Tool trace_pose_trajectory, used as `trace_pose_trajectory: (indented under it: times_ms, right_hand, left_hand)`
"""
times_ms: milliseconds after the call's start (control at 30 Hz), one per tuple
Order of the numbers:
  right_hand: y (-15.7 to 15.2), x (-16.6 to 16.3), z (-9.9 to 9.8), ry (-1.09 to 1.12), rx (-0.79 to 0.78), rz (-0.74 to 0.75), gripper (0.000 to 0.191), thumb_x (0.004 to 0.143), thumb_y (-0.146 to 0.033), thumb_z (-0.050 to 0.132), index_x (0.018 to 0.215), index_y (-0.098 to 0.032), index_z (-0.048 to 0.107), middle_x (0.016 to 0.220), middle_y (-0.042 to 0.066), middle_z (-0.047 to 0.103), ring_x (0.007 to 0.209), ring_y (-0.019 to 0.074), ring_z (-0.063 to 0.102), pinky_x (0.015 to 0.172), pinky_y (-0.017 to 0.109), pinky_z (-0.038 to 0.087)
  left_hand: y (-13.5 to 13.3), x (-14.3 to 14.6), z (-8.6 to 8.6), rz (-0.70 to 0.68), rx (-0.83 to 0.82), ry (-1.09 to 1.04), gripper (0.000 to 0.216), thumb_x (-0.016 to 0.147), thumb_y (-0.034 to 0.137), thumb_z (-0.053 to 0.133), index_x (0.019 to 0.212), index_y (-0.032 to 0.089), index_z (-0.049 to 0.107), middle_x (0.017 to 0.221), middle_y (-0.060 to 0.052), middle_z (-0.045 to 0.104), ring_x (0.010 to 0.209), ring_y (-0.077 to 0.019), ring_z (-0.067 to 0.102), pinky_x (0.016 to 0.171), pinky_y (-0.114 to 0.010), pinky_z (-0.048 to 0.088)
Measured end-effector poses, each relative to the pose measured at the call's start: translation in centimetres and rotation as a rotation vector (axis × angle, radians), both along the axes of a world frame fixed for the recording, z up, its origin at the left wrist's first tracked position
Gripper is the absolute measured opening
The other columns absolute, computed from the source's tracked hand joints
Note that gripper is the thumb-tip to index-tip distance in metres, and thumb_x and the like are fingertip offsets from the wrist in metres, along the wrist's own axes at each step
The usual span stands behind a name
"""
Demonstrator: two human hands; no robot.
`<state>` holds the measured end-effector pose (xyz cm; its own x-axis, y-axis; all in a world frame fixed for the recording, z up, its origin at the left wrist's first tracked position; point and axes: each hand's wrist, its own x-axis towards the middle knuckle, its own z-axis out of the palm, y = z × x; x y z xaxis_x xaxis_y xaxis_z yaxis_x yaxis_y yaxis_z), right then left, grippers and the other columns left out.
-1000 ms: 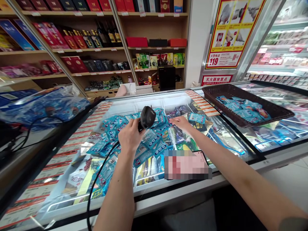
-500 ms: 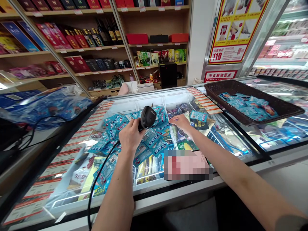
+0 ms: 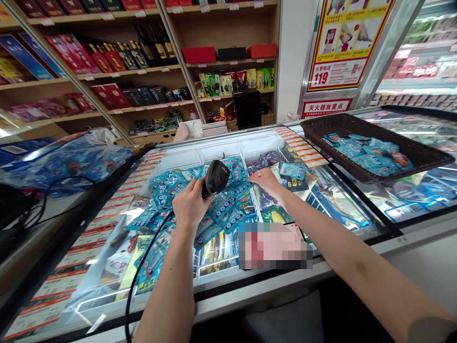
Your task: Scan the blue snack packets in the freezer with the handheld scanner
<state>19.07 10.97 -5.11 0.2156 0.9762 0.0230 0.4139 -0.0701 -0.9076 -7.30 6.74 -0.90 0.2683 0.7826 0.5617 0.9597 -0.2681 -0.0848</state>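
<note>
My left hand point(image 3: 189, 202) is wrapped round the handle of a black barcode scanner point(image 3: 217, 177), its head tilted over a spread of blue snack packets point(image 3: 228, 216). A black cable point(image 3: 143, 262) runs from the scanner down past my left forearm. At the right edge of the spread, my right hand point(image 3: 267, 182) has thumb and fingers pinched at the edge of a blue snack packet point(image 3: 243, 174). Another blue packet point(image 3: 293, 170) lies apart, just right of that hand. The packets rest on the glass top of a chest freezer point(image 3: 210, 297).
A brown basket point(image 3: 378, 178) with several blue packets stands at the right. Near the front edge lies a flat, pixelated object point(image 3: 274, 245). A clear bag of blue packets point(image 3: 96, 155) sits at the left. Stocked shelves point(image 3: 135, 71) stand behind the freezer.
The view has shifted slightly. Both hands keep nearly the same places over the packets, the scanner still in the left hand and the right hand's fingers still pinched.
</note>
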Motion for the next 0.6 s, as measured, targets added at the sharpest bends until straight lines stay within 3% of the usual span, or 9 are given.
trace_pose_trajectory:
  times_ms: [167, 300, 433, 600]
  right_hand:
    - [0.1, 1.2, -0.4, 0.183, 0.051, -0.055, 0.018, 0.073, -0.033, 0.067, 0.066, -0.020, 0.058, 0.061, 0.001, 0.065, 0.070, 0.0207, 0.070, 0.055, 0.025, 0.049]
    - [-0.3, 2.6, -0.3, 0.338, 0.136, -0.075, 0.020, 0.079, -0.033, 0.061, 0.073, -0.023, 0.044, 0.064, -0.001, 0.062, 0.071, 0.0178, 0.073, 0.062, 0.027, 0.057]
    - [-0.4, 3.8, -0.3, 0.414, 0.231, -0.093, 0.021, 0.073, -0.029, 0.063, 0.081, -0.023, 0.045, 0.070, -0.004, 0.060, 0.067, 0.0161, 0.072, 0.071, 0.032, 0.062]
    - [-0.3, 4.6, -0.4, 0.398, 0.307, -0.121, 0.031, 0.066, -0.025, 0.063, 0.094, -0.024, 0.049, 0.073, -0.005, 0.061, 0.063, 0.0152, 0.068, 0.071, 0.035, 0.062]
  left_hand:
    - [-0.1, 0.0, 0.1, 0.001, -0.010, 0.018, 0.039, 0.087, 0.040, 0.056, 0.121, 0.022, 0.060, 0.112, -0.009, 0.071, 0.094, -0.0263, 0.068, 0.063, -0.033, 0.039]
    - [-0.2, 0.1, 0.2, -0.009, -0.016, 0.025, 0.041, 0.087, 0.039, 0.057, 0.124, 0.022, 0.059, 0.113, -0.009, 0.071, 0.095, -0.0266, 0.068, 0.064, -0.033, 0.040]
    - [-0.3, 0.2, 0.2, -0.069, -0.020, 0.060, 0.039, 0.086, 0.036, 0.057, 0.123, 0.023, 0.060, 0.109, -0.008, 0.071, 0.091, -0.0260, 0.068, 0.065, -0.033, 0.041]
    - [-0.4, 0.6, 0.2, -0.193, -0.026, 0.075, 0.037, 0.089, 0.037, 0.054, 0.122, 0.024, 0.062, 0.108, -0.005, 0.072, 0.091, -0.0246, 0.069, 0.067, -0.032, 0.042]
